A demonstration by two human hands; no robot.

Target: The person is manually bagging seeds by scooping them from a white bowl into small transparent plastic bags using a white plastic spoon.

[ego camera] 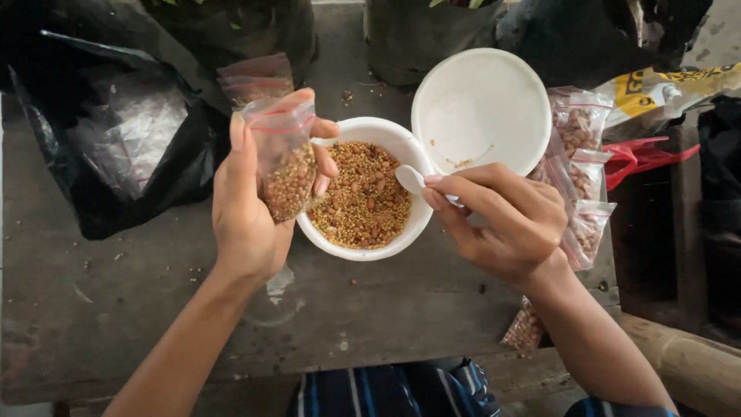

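Note:
My left hand [251, 208] holds a small clear zip bag [284, 158] upright, partly filled with mixed grains and seeds, beside the left rim of a white bowl [405, 147]. The bowl is nearly full of the same brown and tan seed mix [361, 205]. Over the bowl's right side, my right hand [505, 220] grips a white plastic spoon [411, 179] whose scoop points left above the seeds. The spoon looks empty.
A white round lid [482, 108] leans behind the bowl. Several filled zip bags [583, 177] lie at the right, another [525, 328] near the table edge. A black plastic bag holding empty clear bags [127, 127] sits at left. Dark planter bags stand behind on the worn wooden table [116, 309].

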